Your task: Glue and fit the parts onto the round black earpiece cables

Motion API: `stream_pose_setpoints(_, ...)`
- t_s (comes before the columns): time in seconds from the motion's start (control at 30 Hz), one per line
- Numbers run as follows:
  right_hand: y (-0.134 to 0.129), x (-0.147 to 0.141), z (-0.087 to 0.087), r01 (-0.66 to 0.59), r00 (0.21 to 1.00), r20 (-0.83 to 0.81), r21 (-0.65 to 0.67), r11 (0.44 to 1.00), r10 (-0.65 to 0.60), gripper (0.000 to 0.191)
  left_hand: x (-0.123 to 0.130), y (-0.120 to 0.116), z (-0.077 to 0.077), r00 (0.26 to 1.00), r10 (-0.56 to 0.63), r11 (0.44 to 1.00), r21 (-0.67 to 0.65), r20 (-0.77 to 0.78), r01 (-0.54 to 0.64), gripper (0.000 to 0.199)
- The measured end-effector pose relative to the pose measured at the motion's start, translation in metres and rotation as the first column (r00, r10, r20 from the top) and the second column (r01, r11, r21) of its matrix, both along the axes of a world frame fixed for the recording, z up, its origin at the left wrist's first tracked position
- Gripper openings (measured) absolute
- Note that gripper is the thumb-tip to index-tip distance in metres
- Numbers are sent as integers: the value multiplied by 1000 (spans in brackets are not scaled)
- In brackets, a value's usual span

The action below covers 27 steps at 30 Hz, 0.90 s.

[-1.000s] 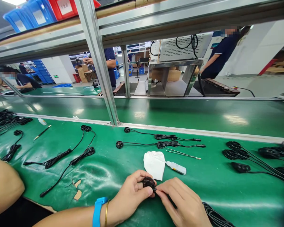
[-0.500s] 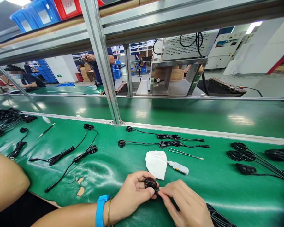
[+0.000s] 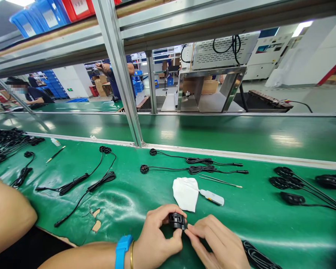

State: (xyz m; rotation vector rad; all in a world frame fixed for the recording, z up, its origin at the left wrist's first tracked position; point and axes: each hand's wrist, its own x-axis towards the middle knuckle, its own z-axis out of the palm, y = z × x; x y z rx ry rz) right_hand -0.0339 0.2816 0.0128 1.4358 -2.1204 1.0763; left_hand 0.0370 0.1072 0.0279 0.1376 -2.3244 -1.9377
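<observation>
In the head view, my left hand (image 3: 159,237) pinches a round black part (image 3: 177,220) between thumb and fingers, nearly closed around its edges, above the near middle of the green mat (image 3: 140,194); my right hand (image 3: 220,241) has its thumb and forefinger almost together at the part's right side, and I cannot tell whether they grip anything; just beyond the part lies a white cloth (image 3: 185,194), with the nozzle of a small bottle (image 3: 212,197) at its right edge; tweezers (image 3: 220,181) lie farther off, and a coiled black cable (image 3: 259,256) lies near right
</observation>
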Motion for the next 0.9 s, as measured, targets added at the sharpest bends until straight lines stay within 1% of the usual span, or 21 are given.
stream_pose_setpoints(0.07, 0, 1, 0, 28, 999, 30, -2, 1000, -28, 17, 2, 1, -1, 995, 24, 992, -121, -93, -35, 36)
stream_pose_setpoints(0.1, 0, 1, 0, 41, 998, 57, 0, 999, -40, 15, 2, 1, -2, 993, 24, 989, -144, -115, -41, 38)
stream_pose_setpoints(0.13, 0, 1, -1, 52, 994, 95, 1, 999, -52, 13, 3, 1, -3, 993, 25, 988, -147, -113, -42, 39)
stream_pose_setpoints(0.2, 0, -1, -2, 74, 976, 204, 21, 997, -77, 9, 2, 1, -6, 998, 33, 992, -117, -48, -39, 43)
stream_pose_setpoints(0.27, 0, -4, -5, 89, 944, 314, 65, 994, -105, 11, 1, 2, -9, 998, 47, 997, -63, 34, -45, 49)
stream_pose_setpoints(0.33, 0, -5, -7, 87, 912, 390, 112, 990, -125, 14, -1, 2, -11, 995, 41, 999, 8, 89, -42, 50)
stream_pose_setpoints(0.4, -1, -4, -8, 76, 899, 418, 143, 987, -129, 16, -4, 2, -12, 993, 2, 991, 133, 119, -18, 46)
stream_pose_setpoints(0.43, -2, -3, -7, 70, 900, 418, 147, 987, -126, 17, -6, 1, -12, 991, -25, 977, 212, 128, -3, 44)
stream_pose_setpoints(0.5, -3, -6, -3, 48, 910, 402, 141, 989, -102, 18, -9, 0, -12, 990, -70, 930, 367, 126, 19, 42)
stream_pose_setpoints(0.57, 1, -17, 3, 37, 927, 364, 144, 989, -88, 19, -12, -3, -10, 988, -94, 889, 457, 126, 26, 41)
stream_pose_setpoints(0.6, 5, -27, 6, 66, 941, 319, 161, 985, -115, 19, -13, -4, -10, 986, -101, 881, 473, 136, 25, 41)
stream_pose_setpoints(0.63, 11, -39, 7, 134, 955, 233, 205, 970, -181, 20, -13, -5, -9, 983, -107, 880, 475, 151, 23, 40)
stream_pose_setpoints(0.67, 18, -54, 8, 236, 955, 114, 258, 937, -272, 20, -14, -6, -9, 979, -114, 883, 468, 171, 21, 40)
stream_pose_setpoints(0.7, 26, -70, 8, 369, 926, -48, 310, 876, -373, 21, -14, -6, -8, 974, -124, 888, 459, 191, 24, 41)
stream_pose_setpoints(0.73, 35, -86, 6, 502, 865, -226, 373, 780, -449, 22, -14, -7, -8, 970, -134, 893, 449, 202, 30, 42)
stream_pose_setpoints(0.77, 43, -101, 3, 567, 823, -303, 398, 721, -480, 21, -13, -6, -7, 969, -143, 896, 442, 202, 41, 43)
stream_pose_setpoints(0.8, 50, -114, 0, 599, 800, -347, 421, 682, -489, 23, -13, -6, -7, 968, -152, 897, 439, 199, 50, 43)
stream_pose_setpoints(0.83, 56, -125, -4, 609, 793, -368, 446, 656, -486, 25, -13, -6, -7, 967, -158, 897, 438, 199, 57, 43)
stream_pose_setpoints(0.9, 66, -138, -9, 590, 807, -370, 489, 642, -460, 27, -13, -5, -7, 966, -160, 901, 429, 205, 58, 43)
